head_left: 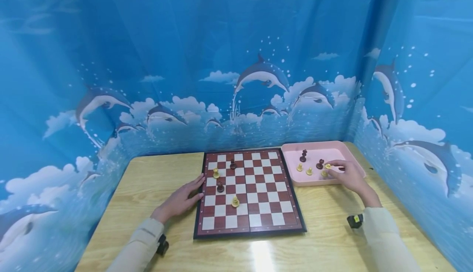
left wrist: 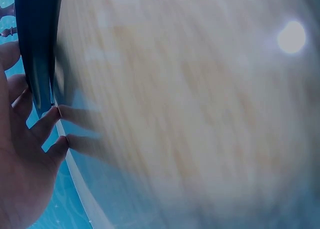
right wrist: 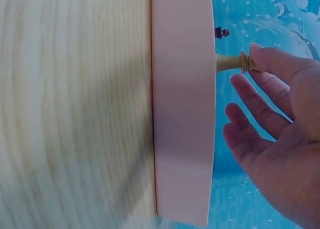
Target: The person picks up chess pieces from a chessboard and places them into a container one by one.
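Note:
Above the pink tray, my right hand pinches the upper part of a yellow chess piece between thumb and index finger; its other fingers are loosely bent. The tray wall hides the piece's foot in the right wrist view. My left hand lies at the left side of the chessboard, its fingers extended and touching the dark edge. On the board's left half stand two yellow pieces, a nearer one and a farther one, and two dark ones, a nearer and a farther.
Inside the tray are a tall dark piece, another dark piece and small yellow pieces. The tray adjoins the board's far right side. Both rest on a wooden table, with a blue dolphin-printed curtain behind.

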`<action>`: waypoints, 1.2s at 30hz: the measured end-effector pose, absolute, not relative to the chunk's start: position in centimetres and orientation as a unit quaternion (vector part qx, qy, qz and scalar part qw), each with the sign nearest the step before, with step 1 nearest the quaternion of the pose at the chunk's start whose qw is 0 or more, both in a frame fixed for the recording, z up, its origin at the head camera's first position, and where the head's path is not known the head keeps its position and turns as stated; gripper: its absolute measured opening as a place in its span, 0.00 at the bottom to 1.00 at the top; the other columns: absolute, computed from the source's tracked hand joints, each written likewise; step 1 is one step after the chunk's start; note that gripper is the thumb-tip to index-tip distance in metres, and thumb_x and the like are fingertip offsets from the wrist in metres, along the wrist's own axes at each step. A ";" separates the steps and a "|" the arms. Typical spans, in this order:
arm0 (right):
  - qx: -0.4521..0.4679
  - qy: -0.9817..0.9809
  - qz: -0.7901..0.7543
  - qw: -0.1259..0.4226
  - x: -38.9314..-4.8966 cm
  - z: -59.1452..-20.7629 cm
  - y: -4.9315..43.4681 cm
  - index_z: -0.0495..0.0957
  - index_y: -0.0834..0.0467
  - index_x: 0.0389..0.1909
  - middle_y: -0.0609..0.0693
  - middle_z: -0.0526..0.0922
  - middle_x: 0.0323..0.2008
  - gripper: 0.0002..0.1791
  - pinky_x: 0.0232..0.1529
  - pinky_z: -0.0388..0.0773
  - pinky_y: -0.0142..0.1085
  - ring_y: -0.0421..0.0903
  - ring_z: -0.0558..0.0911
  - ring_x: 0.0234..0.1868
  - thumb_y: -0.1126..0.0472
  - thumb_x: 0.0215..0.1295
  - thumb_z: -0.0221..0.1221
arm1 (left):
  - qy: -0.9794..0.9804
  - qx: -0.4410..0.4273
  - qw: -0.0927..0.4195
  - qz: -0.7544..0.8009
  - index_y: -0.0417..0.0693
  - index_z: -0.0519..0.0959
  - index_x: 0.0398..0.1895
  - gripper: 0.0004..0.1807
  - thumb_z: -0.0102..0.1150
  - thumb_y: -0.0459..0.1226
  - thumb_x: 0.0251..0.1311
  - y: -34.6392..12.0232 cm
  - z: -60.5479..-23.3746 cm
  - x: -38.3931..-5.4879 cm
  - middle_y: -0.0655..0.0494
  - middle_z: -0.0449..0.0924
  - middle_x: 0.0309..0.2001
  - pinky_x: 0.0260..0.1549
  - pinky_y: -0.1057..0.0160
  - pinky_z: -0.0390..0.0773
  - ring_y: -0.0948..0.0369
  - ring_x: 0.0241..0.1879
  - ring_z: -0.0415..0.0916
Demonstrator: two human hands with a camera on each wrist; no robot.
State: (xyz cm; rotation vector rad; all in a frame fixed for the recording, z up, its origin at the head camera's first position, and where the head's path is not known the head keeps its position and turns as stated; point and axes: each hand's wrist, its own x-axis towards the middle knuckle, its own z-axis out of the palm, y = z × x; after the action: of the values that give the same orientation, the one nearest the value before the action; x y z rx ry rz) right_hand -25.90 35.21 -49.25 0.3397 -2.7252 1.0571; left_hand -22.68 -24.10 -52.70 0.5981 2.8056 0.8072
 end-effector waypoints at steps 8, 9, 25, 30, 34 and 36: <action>0.101 -0.926 0.352 0.087 -26.3 -49.4 35.7 0.82 0.72 0.50 0.70 0.84 0.49 0.15 0.57 0.77 0.65 0.69 0.81 0.53 0.66 0.68 0.63 | 0.940 0.203 0.077 0.264 0.55 0.54 0.81 0.36 0.46 0.56 0.76 -24.1 -52.7 -22.6 0.56 0.46 0.82 0.75 0.40 0.57 0.46 0.79 0.51; 0.100 -0.927 0.350 0.084 -26.3 -49.4 35.8 0.82 0.72 0.50 0.70 0.84 0.50 0.15 0.57 0.77 0.65 0.69 0.81 0.53 0.65 0.68 0.63 | 0.939 0.205 0.076 0.264 0.55 0.54 0.81 0.36 0.46 0.56 0.76 -24.1 -52.8 -22.6 0.56 0.46 0.82 0.75 0.40 0.57 0.45 0.79 0.51; 0.104 -0.929 0.345 0.079 -26.8 -49.5 35.2 0.84 0.71 0.47 0.69 0.85 0.48 0.13 0.57 0.77 0.64 0.68 0.81 0.53 0.65 0.67 0.65 | 0.937 0.203 0.076 0.272 0.55 0.55 0.81 0.36 0.46 0.57 0.76 -24.1 -52.6 -22.7 0.55 0.48 0.82 0.75 0.39 0.58 0.45 0.78 0.52; 0.099 -0.931 0.345 0.070 -27.0 -49.8 35.0 0.84 0.70 0.47 0.69 0.85 0.50 0.14 0.58 0.76 0.64 0.68 0.80 0.54 0.63 0.67 0.65 | 0.936 0.202 0.077 0.277 0.55 0.55 0.81 0.36 0.46 0.57 0.76 -24.1 -52.5 -22.7 0.56 0.47 0.82 0.75 0.39 0.57 0.45 0.79 0.51; 0.100 -0.930 0.349 0.064 -27.1 -50.0 35.0 0.84 0.71 0.47 0.69 0.85 0.49 0.14 0.59 0.74 0.65 0.68 0.80 0.55 0.65 0.66 0.65 | 0.936 0.202 0.078 0.277 0.55 0.55 0.81 0.36 0.46 0.57 0.76 -24.1 -52.5 -22.6 0.57 0.47 0.82 0.75 0.39 0.57 0.46 0.79 0.51; 0.101 -0.929 0.351 0.062 -27.0 -50.0 34.9 0.84 0.72 0.47 0.69 0.85 0.48 0.14 0.60 0.73 0.65 0.68 0.79 0.55 0.65 0.66 0.65 | 0.936 0.204 0.076 0.277 0.55 0.55 0.81 0.37 0.46 0.57 0.76 -24.2 -52.6 -22.6 0.56 0.47 0.82 0.75 0.39 0.57 0.46 0.79 0.51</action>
State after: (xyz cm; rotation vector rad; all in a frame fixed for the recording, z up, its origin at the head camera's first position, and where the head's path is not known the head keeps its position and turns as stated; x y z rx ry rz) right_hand -27.04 34.93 -49.96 0.3040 -2.8090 1.0621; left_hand -22.62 -24.15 -52.56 0.6102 2.8057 0.8303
